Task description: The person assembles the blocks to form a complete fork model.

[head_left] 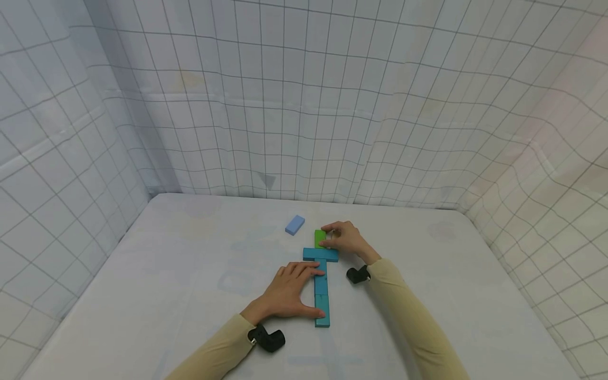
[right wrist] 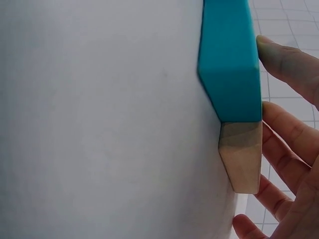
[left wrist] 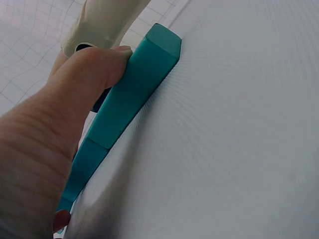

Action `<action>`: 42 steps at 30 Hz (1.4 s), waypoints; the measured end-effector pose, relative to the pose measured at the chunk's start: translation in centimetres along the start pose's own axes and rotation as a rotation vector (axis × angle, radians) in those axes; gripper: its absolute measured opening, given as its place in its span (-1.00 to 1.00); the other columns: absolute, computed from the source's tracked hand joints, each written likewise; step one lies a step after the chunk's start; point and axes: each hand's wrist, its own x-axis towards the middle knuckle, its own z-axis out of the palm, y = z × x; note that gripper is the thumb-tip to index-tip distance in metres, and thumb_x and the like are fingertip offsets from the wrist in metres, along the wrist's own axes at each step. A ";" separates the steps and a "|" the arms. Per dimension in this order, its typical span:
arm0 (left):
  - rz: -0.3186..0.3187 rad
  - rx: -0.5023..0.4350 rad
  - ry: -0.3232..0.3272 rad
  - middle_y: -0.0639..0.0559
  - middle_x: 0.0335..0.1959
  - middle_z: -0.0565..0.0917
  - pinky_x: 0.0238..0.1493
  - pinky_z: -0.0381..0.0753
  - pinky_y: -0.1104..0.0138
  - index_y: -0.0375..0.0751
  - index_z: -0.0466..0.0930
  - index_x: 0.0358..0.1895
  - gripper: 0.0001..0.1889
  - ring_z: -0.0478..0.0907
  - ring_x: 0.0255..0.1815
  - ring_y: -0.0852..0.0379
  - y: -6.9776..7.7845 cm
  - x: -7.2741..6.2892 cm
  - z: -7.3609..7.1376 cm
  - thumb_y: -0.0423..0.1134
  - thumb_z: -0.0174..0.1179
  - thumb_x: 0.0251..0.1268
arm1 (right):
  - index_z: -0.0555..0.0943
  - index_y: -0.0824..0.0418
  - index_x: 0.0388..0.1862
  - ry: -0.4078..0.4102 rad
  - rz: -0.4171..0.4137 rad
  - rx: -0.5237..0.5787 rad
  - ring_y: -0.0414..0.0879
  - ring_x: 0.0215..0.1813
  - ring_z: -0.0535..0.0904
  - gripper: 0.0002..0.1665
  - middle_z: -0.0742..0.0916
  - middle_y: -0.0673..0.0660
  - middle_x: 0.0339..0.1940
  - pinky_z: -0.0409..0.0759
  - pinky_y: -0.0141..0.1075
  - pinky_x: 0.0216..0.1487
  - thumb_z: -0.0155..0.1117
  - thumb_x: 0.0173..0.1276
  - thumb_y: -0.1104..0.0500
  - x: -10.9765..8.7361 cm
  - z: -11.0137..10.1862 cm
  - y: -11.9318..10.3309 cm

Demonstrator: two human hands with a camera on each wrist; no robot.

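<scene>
Teal blocks lie end to end in a column, with an upper block (head_left: 321, 284) and a lower block (head_left: 322, 320). A teal crossbar block (head_left: 311, 254) lies across the column's far end, and a green block (head_left: 317, 238) sits beyond it. My left hand (head_left: 287, 293) spreads over the column, fingertips on the upper block and thumb on the lower block (left wrist: 134, 89). My right hand (head_left: 349, 238) touches the green block's right side with thumb and fingers extended. The right wrist view shows its fingers along a teal block (right wrist: 232, 59) and a wood-coloured block face (right wrist: 241, 162).
A light blue block (head_left: 295, 225) lies apart, left of the green one. The white-covered table (head_left: 190, 274) meets a grid-patterned curtain (head_left: 294, 132) at the back and sides. Each wrist wears a black camera (head_left: 268, 339).
</scene>
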 end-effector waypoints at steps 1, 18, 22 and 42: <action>0.001 -0.001 0.001 0.17 0.41 0.18 0.17 0.17 0.04 0.19 0.29 0.34 -0.09 0.12 0.33 0.06 0.0 0.0 0.0 0.54 0.13 -0.12 | 0.64 0.20 0.08 -0.001 0.001 0.002 0.01 0.05 0.49 -0.42 0.67 0.11 0.00 0.39 -0.02 0.07 0.51 0.07 0.02 0.0 0.0 0.0; -0.005 -0.021 -0.011 0.19 0.42 0.15 0.17 0.16 0.06 0.22 0.26 0.35 -0.09 0.10 0.33 0.07 -0.2 0.0 0.2 0.55 0.13 -0.13 | 0.63 0.30 0.07 0.038 -0.176 -0.139 0.01 -0.09 0.50 -0.44 0.66 0.21 0.01 0.44 -0.10 -0.02 0.50 0.10 0.08 -0.4 0.4 -0.1; 0.014 -0.024 0.008 0.15 0.41 0.18 0.14 0.18 0.03 0.18 0.28 0.34 -0.09 0.12 0.32 0.04 -0.1 0.0 0.1 0.54 0.13 -0.12 | 0.67 0.24 -0.01 0.081 -0.194 -0.193 0.08 0.03 0.49 -0.51 0.67 0.16 0.02 0.38 0.01 0.08 0.50 0.09 0.07 -0.8 0.5 -0.5; -0.019 -0.009 -0.023 0.21 0.42 0.15 0.17 0.16 0.07 0.25 0.25 0.35 -0.08 0.09 0.32 0.09 -0.1 0.1 0.1 0.57 0.11 -0.13 | 0.64 0.12 0.10 -0.021 -0.262 -0.541 0.13 0.29 0.36 -0.57 0.60 0.05 0.18 0.20 0.19 0.20 0.20 0.37 -0.07 -3.4 0.1 -2.2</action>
